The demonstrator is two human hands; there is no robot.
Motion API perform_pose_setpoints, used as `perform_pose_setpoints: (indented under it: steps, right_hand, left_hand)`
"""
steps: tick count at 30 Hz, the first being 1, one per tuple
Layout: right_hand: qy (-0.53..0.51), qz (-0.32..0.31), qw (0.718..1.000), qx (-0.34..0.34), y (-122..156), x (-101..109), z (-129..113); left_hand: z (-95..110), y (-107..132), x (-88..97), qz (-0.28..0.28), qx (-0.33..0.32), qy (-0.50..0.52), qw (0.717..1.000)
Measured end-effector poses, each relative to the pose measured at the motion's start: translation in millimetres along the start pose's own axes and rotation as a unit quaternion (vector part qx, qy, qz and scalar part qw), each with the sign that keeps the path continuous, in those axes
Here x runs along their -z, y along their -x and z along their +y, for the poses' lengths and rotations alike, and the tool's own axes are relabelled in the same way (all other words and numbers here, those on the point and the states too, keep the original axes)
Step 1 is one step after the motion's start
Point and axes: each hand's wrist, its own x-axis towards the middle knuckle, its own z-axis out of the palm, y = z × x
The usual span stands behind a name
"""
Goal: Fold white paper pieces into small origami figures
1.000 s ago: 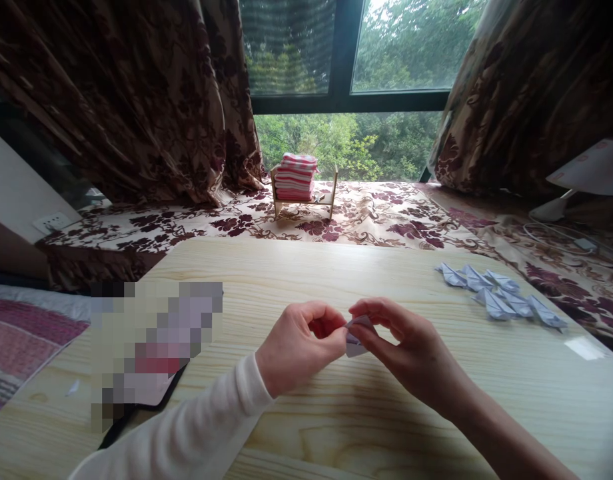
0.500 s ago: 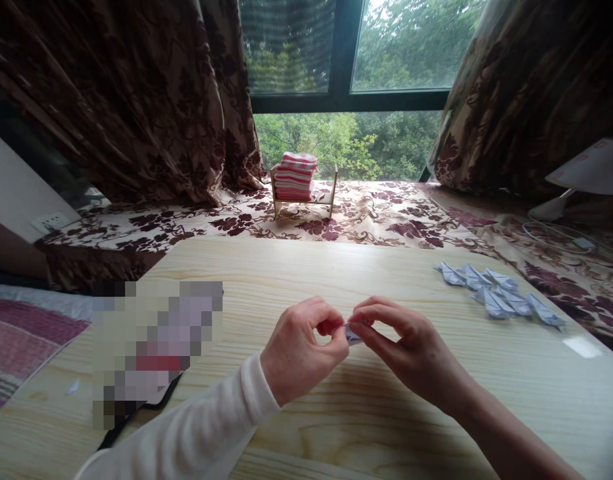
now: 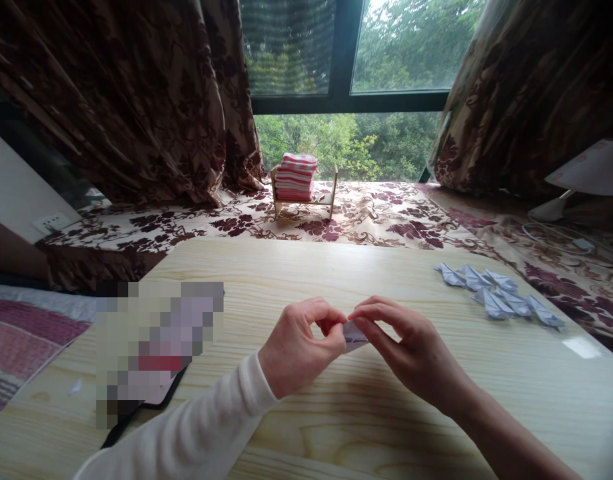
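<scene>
A small folded piece of paper [image 3: 355,335], pale and bluish white, is held just above the middle of the table. My left hand [image 3: 306,347], below a white sleeve, pinches its left end between thumb and fingers. On the other side my right hand [image 3: 396,337] pinches its upper right part with thumb and forefinger. The fingertips of both hands nearly meet along the paper's top edge and cover some of it. Several folded paper pieces [image 3: 491,303] with pointed tips lie grouped at the table's right.
The light wooden table [image 3: 286,267] has a blurred-out flat item [image 3: 161,347] with a dark edge on its left. Near the right edge lies a small white piece [image 3: 581,347]. Behind, a little wooden rack [image 3: 331,199] carries folded pink-striped cloths [image 3: 295,179]. A lamp [image 3: 586,170] stands far right.
My fingers have shifted slightly apart, and more of the folded paper shows beneath them. The pieces on the right lie where they were.
</scene>
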Motion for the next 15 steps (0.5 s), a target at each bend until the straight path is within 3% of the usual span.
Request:
perform_pose_setpoints:
  steps: [6,15]
  right_hand:
    - [0.004,0.010,1.000,-0.014,-0.2,2.5,0.7]
    - [-0.032,0.003,0.998,-0.053,-1.3,0.6,-0.2]
  left_hand:
    - [1.0,-1.7,3.9,-0.026,0.031,0.036,0.999]
    - [-2.5,0.6,2.5,-0.006,-0.032,-0.018,0.999]
